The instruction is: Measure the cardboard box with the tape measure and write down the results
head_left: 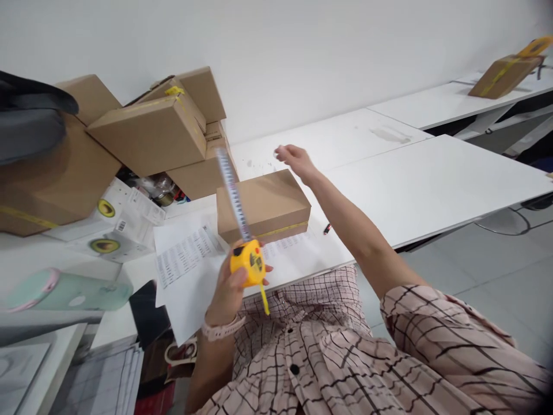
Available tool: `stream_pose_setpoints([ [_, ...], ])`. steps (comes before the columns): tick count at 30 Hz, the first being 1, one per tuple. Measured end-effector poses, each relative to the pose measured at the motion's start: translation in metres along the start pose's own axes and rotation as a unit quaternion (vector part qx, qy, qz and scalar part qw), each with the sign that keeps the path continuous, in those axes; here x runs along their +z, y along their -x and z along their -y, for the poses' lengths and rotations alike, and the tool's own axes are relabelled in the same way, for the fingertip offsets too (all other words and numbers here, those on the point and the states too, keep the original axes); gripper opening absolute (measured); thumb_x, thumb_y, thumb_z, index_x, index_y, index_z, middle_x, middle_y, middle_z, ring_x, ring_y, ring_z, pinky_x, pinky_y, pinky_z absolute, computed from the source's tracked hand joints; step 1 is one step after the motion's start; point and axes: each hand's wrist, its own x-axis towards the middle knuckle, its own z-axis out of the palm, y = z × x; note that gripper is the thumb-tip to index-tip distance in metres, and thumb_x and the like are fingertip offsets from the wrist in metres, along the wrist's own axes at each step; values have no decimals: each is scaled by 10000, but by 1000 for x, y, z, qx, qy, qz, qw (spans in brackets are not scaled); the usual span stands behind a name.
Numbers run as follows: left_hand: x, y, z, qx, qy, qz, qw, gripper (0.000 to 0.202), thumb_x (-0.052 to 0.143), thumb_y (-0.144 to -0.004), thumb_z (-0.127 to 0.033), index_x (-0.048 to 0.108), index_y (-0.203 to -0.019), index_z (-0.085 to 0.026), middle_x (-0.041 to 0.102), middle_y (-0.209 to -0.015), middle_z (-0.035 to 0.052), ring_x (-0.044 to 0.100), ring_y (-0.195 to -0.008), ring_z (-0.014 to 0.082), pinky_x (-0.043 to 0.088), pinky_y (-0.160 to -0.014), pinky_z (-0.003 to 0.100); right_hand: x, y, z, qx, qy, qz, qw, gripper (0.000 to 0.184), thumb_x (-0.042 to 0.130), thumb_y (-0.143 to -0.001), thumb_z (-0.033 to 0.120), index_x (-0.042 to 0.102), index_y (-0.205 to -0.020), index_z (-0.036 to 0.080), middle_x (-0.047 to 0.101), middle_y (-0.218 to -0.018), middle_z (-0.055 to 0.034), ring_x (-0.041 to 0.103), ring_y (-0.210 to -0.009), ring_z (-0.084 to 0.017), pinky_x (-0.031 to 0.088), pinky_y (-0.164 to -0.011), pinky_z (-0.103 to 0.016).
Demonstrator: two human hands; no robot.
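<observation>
My left hand (228,291) is closed around a yellow tape measure (248,264) low in front of my body. Its metal blade (233,196) sticks out upward, slightly blurred, and passes in front of a closed cardboard box (265,202). A yellow wrist strap hangs below the case. Beyond the box's far right corner, my right hand (296,161) is raised with its fingers pinched together. Something small and whitish shows at the fingertips, too small to name. The box lies flat on the white table (337,242), partly over printed sheets (185,253).
Stacked cardboard boxes (151,135) stand at the back left, above white cartons with avocado pictures (106,230). A pale green bottle (82,291) is at the left. A small black-and-red pen-like item (327,229) lies right of the box. Another taped box (503,76) sits far right.
</observation>
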Motion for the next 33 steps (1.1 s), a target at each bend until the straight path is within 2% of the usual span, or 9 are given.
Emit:
stream_pose_setpoints([
  [4,-43,11,-6,113,-69,-163,978,668,875,-688,-407,560,-1266,-299,556,-1465,99,762,-816,230,670,-589,351,-46,77,-7,50,32,-133,989,610,437,-940,744,698,-956,194,614,-747,-31,586,-743,-166,476,-743,-316],
  [7,-65,-5,1,85,-85,-202,972,664,874,-661,-434,553,-1217,-262,603,-1346,96,754,-774,216,658,-568,347,-50,135,-20,111,70,-92,987,686,385,-931,783,711,-1041,189,601,-722,-21,572,-713,-175,468,-703,-322],
  [10,-67,-24,3,57,-97,-181,977,625,855,-674,-454,556,-1175,-230,627,-1173,66,739,-735,195,636,-555,314,-38,158,-23,125,49,-16,991,697,424,-906,795,688,-1147,197,650,-851,-39,575,-755,-179,480,-695,-322],
  [14,-51,-44,-18,87,-138,-136,977,595,849,-693,-429,562,-1176,-233,628,-1071,29,713,-686,159,613,-543,275,-32,136,-7,101,64,-34,992,606,598,-828,775,682,-1027,208,603,-799,-15,536,-724,-164,436,-629,-296],
  [19,-38,-72,-47,99,-173,-117,973,589,859,-668,-445,577,-1139,-233,627,-1020,20,689,-644,138,580,-500,241,-42,90,6,106,86,-97,986,528,651,-813,738,589,-835,214,603,-792,-24,523,-715,-156,390,-566,-272],
  [24,-39,-104,-58,73,-192,-126,970,598,848,-635,-491,576,-1085,-205,622,-1039,34,690,-627,140,597,-498,274,-44,64,6,123,46,-57,990,500,655,-840,658,625,-1123,246,565,-747,-3,534,-689,-167,409,-519,-256],
  [26,-38,-111,-59,81,-191,-131,969,582,845,-637,-496,571,-1059,-203,622,-1018,29,688,-620,137,599,-498,276,-43,57,7,98,67,-39,992,470,616,-873,631,654,-1166,265,532,-706,9,520,-669,-168,415,-531,-266],
  [30,-24,-105,-48,138,-185,-149,962,606,874,-643,-467,563,-1101,-222,608,-994,4,699,-656,138,606,-528,261,-41,42,8,45,144,-34,988,437,525,-934,615,715,-1041,236,556,-693,-7,525,-684,-179,443,-632,-312],
  [33,-3,-88,-27,143,-191,-108,965,640,894,-658,-439,551,-1158,-235,626,-1002,7,705,-720,149,617,-575,255,-39,30,6,25,195,-28,980,442,482,-969,591,713,-1049,223,630,-786,-34,569,-754,-198,462,-753,-349],
])
